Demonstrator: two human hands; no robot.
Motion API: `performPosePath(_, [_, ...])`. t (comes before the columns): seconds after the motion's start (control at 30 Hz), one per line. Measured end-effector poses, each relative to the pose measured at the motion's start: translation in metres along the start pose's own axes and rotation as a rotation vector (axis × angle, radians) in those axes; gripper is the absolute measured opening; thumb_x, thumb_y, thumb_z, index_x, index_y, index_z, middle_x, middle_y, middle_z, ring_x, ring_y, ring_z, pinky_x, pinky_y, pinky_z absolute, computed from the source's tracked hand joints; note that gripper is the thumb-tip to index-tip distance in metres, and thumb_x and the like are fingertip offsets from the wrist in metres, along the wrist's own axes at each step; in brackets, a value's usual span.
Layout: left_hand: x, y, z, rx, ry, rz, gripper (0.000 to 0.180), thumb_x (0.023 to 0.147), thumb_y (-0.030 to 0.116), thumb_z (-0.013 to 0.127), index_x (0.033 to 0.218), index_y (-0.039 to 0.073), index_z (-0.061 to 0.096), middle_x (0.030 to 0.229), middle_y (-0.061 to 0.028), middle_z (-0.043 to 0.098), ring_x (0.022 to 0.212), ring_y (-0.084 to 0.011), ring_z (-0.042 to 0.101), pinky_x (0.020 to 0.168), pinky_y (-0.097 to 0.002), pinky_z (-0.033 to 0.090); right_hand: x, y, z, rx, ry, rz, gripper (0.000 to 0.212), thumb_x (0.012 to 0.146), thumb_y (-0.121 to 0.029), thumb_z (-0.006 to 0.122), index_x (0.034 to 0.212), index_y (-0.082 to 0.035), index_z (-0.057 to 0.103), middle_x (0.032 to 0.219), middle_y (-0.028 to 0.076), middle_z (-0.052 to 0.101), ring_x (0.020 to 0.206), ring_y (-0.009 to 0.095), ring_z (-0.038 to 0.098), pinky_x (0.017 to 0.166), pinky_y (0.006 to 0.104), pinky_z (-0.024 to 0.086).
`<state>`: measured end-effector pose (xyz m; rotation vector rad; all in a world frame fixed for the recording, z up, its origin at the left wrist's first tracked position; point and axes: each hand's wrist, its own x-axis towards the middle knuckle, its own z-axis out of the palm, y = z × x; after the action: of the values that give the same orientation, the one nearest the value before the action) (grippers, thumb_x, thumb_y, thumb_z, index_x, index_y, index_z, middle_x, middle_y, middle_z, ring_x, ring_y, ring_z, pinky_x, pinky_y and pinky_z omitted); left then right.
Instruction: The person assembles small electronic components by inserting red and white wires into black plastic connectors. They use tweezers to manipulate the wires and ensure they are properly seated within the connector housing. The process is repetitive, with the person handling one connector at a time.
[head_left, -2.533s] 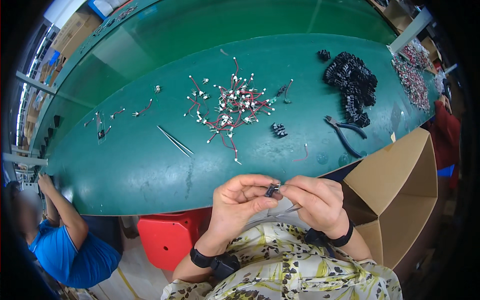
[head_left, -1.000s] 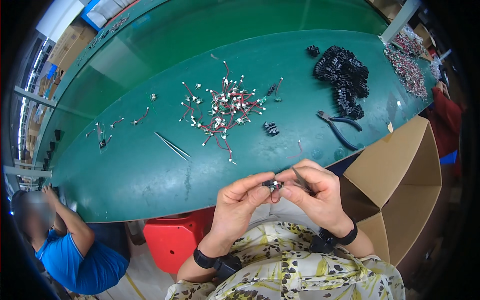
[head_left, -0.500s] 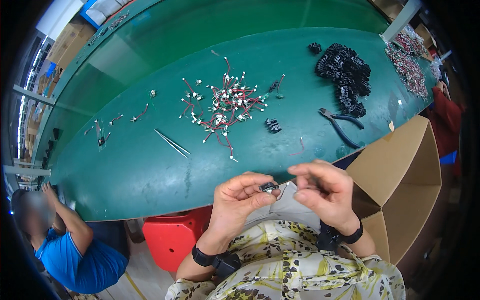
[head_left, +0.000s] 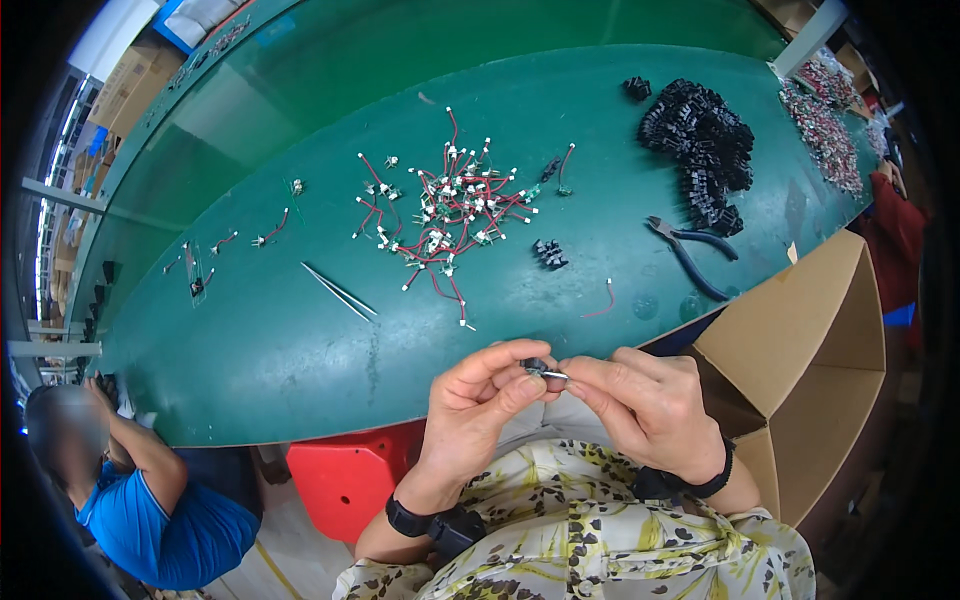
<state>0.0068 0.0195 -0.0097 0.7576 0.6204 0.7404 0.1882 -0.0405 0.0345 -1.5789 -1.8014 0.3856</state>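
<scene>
Just in front of my body, at the table's near edge, my left hand [head_left: 478, 396] pinches a small black plastic part [head_left: 537, 366] between thumb and fingers. My right hand [head_left: 648, 398] meets it from the right, thumb and forefinger pressed together at a thin pale piece [head_left: 554, 375] against the part. The fingertips cover most of that piece, so its kind is unclear. Beyond my hands lies a loose pile of red wires with white connectors [head_left: 455, 205]. A short strip of black parts [head_left: 550, 254] and a single red wire [head_left: 602, 300] lie nearer.
Metal tweezers [head_left: 340, 292] lie left of the wire pile. Cutting pliers [head_left: 692, 255] rest at the right, below a heap of black parts [head_left: 695, 140]. An open cardboard box [head_left: 800, 370] stands at the right edge. A red stool [head_left: 345, 480] and a person in blue [head_left: 165, 520] are at lower left.
My right hand has moved left and its fingers have closed at the black part in my left hand. Before, it was apart with its fingers spread.
</scene>
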Motion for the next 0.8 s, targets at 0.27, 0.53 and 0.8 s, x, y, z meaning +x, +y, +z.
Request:
performPosePath(0.27, [0.001, -0.004, -0.002, 0.036, -0.058, 0.095, 0.026, 0.091, 0.000, 0.062, 0.117, -0.003, 0.061, 0.105, -0.0094, 0.062, 0.097, -0.0175, 0.065, 0.088, -0.0300, 0.054, 0.001, -0.002, 0.003, -0.030, 0.028, -0.005, 0.023, 0.077, -0.008, 0.073, 0.100, -0.007, 0.069, 0.057, 0.003, 0.048, 0.044, 0.018, 0.052, 0.040, 0.0307, 0.041])
performPosePath(0.53, [0.003, -0.006, 0.005, 0.112, 0.082, 0.177, 0.024, 0.092, 0.001, 0.061, 0.116, -0.004, 0.061, 0.102, -0.0077, 0.061, 0.095, -0.0153, 0.065, 0.085, -0.0290, 0.057, -0.004, -0.002, 0.033, 0.185, 0.183, 0.117, 0.019, 0.081, -0.004, 0.071, 0.100, -0.004, 0.068, 0.068, 0.008, 0.061, 0.050, 0.020, 0.059, 0.045, 0.0300, 0.045])
performPosePath(0.8, [-0.016, 0.029, -0.030, 0.284, 0.430, 0.385, 0.019, 0.091, -0.002, 0.058, 0.110, -0.003, 0.063, 0.093, -0.0100, 0.066, 0.077, -0.0176, 0.065, 0.071, -0.0303, 0.055, -0.005, 0.002, -0.009, 0.392, -0.031, 0.376, 0.018, 0.089, -0.007, 0.066, 0.106, -0.001, 0.063, 0.081, 0.013, 0.067, 0.064, 0.020, 0.064, 0.059, 0.0289, 0.050])
